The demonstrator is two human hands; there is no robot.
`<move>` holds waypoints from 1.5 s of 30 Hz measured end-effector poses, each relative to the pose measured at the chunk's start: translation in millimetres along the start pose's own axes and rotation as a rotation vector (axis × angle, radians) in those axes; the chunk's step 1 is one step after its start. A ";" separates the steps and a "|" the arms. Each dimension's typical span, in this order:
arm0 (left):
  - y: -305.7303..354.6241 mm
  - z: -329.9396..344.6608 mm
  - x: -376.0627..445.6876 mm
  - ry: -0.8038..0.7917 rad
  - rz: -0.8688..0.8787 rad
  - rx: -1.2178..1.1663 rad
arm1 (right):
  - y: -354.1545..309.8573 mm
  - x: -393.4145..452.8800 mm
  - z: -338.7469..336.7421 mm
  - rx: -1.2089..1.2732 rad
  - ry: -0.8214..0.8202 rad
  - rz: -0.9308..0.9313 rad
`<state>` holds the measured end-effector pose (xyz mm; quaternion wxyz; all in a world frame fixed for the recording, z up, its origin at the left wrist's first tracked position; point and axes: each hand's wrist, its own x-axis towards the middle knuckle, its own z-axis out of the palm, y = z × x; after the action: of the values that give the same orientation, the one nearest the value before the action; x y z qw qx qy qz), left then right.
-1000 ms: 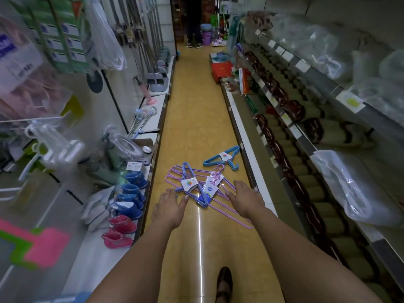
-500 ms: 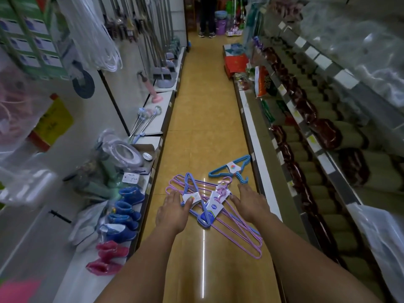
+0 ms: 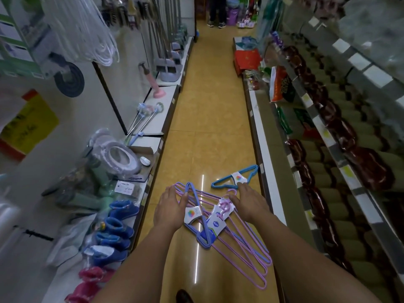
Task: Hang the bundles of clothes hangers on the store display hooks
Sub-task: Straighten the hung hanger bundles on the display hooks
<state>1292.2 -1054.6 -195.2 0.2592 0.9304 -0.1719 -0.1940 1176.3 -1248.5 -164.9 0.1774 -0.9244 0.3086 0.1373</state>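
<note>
Several bundles of wire clothes hangers lie on the yellow aisle floor. A purple bundle [image 3: 247,243] and a blue bundle [image 3: 204,235], both with white labels, overlap in a pile. Another blue bundle [image 3: 225,179] lies apart, a little farther away to the right. My left hand [image 3: 169,206] rests flat on the left side of the pile, fingers straight, thumb beside the blue wire. My right hand [image 3: 249,204] reaches with straight fingers over the purple hooks, its fingertips at the label of the farther blue bundle. No display hooks for hangers can be made out.
The aisle is narrow. A low shelf on the left carries small blue boots [image 3: 115,228], pink boots and a toilet seat [image 3: 122,158]. Shelves of brown packaged goods [image 3: 341,132] line the right. A red box [image 3: 247,60] and a standing person [image 3: 216,12] are farther down.
Both hands have moved forward onto the hanger pile; my right fingertips now reach the farther blue bundle. The view has come lower and closer to the floor.
</note>
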 end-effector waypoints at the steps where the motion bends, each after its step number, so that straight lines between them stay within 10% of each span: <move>1: -2.2 -0.7 11.2 0.001 -0.007 0.001 | -2.6 12.0 1.1 0.001 -0.005 0.005; 14: -74.4 82.2 105.6 -0.074 -0.167 -0.022 | -4.9 154.4 84.5 -0.091 -0.098 -0.037; 45: -328.7 525.9 311.2 -0.141 -0.513 -0.428 | 92.1 408.8 569.3 0.101 -0.339 -0.021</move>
<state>1396.9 -1138.8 -875.9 0.3788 0.8522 0.0948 -0.3482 1352.6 -1295.6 -847.8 0.2743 -0.8810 0.2712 0.2739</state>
